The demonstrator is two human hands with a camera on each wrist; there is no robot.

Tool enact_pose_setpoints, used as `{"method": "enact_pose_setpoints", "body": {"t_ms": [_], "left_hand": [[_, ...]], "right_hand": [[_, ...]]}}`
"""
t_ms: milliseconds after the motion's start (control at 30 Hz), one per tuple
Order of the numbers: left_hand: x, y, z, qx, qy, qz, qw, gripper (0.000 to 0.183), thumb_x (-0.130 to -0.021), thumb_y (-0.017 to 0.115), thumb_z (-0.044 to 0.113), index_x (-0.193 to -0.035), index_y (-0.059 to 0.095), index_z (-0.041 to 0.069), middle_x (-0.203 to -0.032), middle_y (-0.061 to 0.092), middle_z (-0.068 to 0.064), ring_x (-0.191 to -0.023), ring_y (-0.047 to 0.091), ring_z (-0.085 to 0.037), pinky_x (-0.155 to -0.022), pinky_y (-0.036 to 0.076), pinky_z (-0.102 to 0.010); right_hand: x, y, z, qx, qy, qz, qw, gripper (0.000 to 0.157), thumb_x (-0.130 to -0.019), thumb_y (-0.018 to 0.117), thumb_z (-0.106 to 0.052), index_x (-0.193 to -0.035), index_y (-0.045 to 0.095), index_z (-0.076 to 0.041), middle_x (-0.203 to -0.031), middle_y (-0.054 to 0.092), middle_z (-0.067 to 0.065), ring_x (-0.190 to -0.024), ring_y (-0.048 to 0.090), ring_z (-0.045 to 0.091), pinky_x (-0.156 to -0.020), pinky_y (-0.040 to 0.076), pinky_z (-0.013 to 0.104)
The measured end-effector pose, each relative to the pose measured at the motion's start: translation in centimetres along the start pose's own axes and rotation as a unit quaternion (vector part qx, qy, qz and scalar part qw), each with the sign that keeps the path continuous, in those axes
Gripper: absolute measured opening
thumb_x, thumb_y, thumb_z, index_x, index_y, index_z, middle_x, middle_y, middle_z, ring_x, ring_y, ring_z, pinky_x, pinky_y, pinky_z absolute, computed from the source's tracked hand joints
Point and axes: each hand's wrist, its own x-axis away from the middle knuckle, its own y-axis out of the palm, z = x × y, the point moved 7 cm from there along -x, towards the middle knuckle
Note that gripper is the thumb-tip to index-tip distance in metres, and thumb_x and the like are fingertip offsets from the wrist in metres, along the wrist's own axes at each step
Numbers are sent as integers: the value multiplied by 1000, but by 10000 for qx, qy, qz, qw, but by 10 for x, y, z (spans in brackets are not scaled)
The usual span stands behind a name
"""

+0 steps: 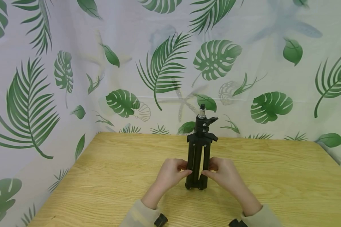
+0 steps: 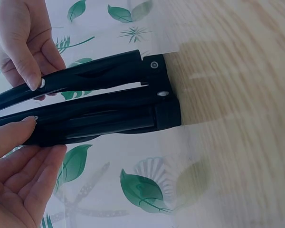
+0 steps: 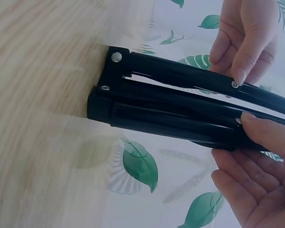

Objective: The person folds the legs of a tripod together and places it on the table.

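A folded black tripod stand (image 1: 197,157) is upright on the wooden table, its legs drawn close together. At its top are a silver stud with a black tip and a side knob (image 1: 213,120). My left hand (image 1: 171,172) pinches the left leg low down, thumb in front and fingers behind. On the other side my right hand (image 1: 223,173) grips the right leg the same way. In the left wrist view, the stand's foot bracket (image 2: 168,107) meets the tabletop. Small rivets show beside both thumbs, and the right wrist view has the right thumb (image 3: 263,130) lying along a leg.
Light wood grain covers the table (image 1: 116,164), whose back edge runs just behind the stand. A white curtain (image 1: 170,72) printed with green leaves hangs behind and along the left. Black straps (image 1: 160,220) sit at the sleeve cuffs.
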Motion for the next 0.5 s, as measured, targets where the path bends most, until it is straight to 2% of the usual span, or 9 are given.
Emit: {"method": "enact_pose_setpoints", "body": {"t_ms": [500], "left_hand": [[1,-1,1,49,-27,-52,10000,12,-79,67,15,-88,70,7,-80,67,0,-71,59,-4,-61,43,-20]], "right_hand": [[0,6,0,-47,-153,211,9997,16,-72,72,-7,-86,64,-3,-77,65,5,-73,63,18,-66,50,34]]}}
